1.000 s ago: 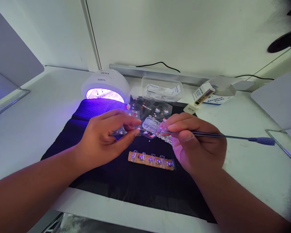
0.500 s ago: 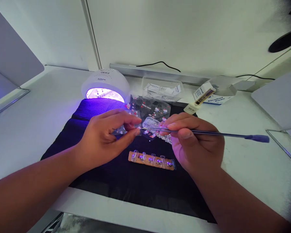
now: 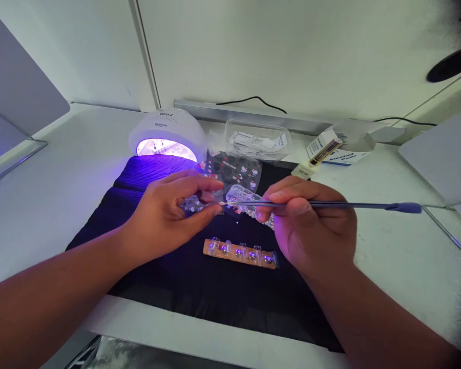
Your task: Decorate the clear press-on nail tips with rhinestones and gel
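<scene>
A long, thin dark tool [image 3: 353, 205], tweezers-like, is pinched in my right hand [image 3: 313, 220], its fine tip pointing left. That tip touches the fingertips of my left hand [image 3: 172, 210], where thumb and fingers close on something too small and hidden to make out. Beneath the hands, a wooden strip [image 3: 234, 259] with clear nail tips and shiny metal balls lies on the black mat [image 3: 223, 302]. Behind the fingers are printed sticker sheets [image 3: 236, 171] and a clear compartment case [image 3: 240, 193], partly covered by my right hand.
At the back left a white lamp [image 3: 169, 128] glows purple. Behind the mat stand a clear tray [image 3: 257, 138] of alcohol pads, a small bottle [image 3: 305, 168] and an open Alcohol Pads box [image 3: 346, 155]. Wire frames stand at both sides.
The tool's rear end has risen slightly and moved a little left. Part of the sticker sheet and case between the hands shows differently. My left hand has barely moved.
</scene>
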A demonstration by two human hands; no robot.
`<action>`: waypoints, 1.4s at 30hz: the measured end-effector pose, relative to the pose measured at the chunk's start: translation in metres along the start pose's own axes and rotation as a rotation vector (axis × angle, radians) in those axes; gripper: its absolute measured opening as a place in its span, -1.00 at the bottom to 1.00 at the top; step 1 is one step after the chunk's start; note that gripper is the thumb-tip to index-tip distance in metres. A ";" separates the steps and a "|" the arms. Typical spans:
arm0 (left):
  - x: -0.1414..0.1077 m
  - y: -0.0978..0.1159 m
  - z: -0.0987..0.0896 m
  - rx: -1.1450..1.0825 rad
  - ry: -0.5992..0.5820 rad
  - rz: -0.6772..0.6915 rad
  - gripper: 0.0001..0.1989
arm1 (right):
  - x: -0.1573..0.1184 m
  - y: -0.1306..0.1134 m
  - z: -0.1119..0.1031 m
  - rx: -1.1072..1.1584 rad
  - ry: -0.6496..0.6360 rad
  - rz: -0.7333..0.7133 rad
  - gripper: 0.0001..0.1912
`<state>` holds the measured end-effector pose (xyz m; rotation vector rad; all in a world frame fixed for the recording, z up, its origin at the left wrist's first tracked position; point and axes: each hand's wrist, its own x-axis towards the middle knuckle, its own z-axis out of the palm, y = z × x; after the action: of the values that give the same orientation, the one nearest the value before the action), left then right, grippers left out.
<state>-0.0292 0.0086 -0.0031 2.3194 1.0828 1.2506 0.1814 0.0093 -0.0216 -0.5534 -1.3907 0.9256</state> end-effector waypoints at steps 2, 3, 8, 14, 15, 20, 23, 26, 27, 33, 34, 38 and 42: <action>0.001 -0.005 0.001 0.008 -0.004 -0.017 -0.80 | 0.001 0.000 -0.001 0.018 -0.021 0.004 -0.88; 0.001 -0.008 0.001 0.003 -0.009 -0.043 -0.80 | 0.002 0.000 -0.002 0.030 -0.035 0.009 -0.88; 0.007 -0.025 0.002 -0.092 -0.175 -0.267 -0.75 | 0.002 -0.001 -0.005 0.064 -0.063 0.070 -0.88; 0.011 -0.029 -0.016 0.229 -0.338 -0.204 -0.65 | 0.000 -0.004 -0.004 0.068 0.012 0.155 -0.96; 0.011 -0.027 -0.020 0.229 -0.304 -0.175 -0.68 | 0.000 -0.005 -0.003 0.059 -0.003 0.159 -0.96; 0.011 -0.014 -0.033 0.093 -0.557 -0.033 -0.79 | -0.006 -0.006 -0.005 0.014 -0.100 0.228 -0.90; 0.013 -0.008 -0.029 0.075 -0.878 -0.037 -0.74 | -0.008 -0.008 -0.005 -0.026 -0.123 0.286 -0.91; 0.014 -0.007 -0.020 0.078 -1.005 -0.050 -0.64 | -0.008 -0.012 -0.004 -0.056 -0.140 0.326 -0.91; 0.013 -0.007 -0.018 0.074 -1.009 -0.046 -0.62 | -0.008 -0.013 -0.003 -0.065 -0.153 0.335 -0.91; 0.009 -0.012 -0.012 0.043 -0.944 0.004 -0.77 | -0.006 -0.014 -0.002 -0.161 -0.296 0.313 -0.85; 0.009 -0.012 -0.012 0.050 -0.934 0.012 -0.79 | -0.006 -0.014 -0.002 -0.175 -0.314 0.310 -0.86; 0.008 -0.012 -0.012 0.100 -0.908 0.052 -0.82 | -0.004 -0.014 -0.003 -0.202 -0.346 0.321 -0.87; 0.009 -0.012 -0.011 0.115 -0.901 0.069 -0.80 | -0.004 -0.014 -0.004 -0.206 -0.369 0.357 -0.88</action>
<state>-0.0413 0.0220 0.0019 2.5595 0.7443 0.0652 0.1890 -0.0005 -0.0135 -0.8368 -1.7673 1.2223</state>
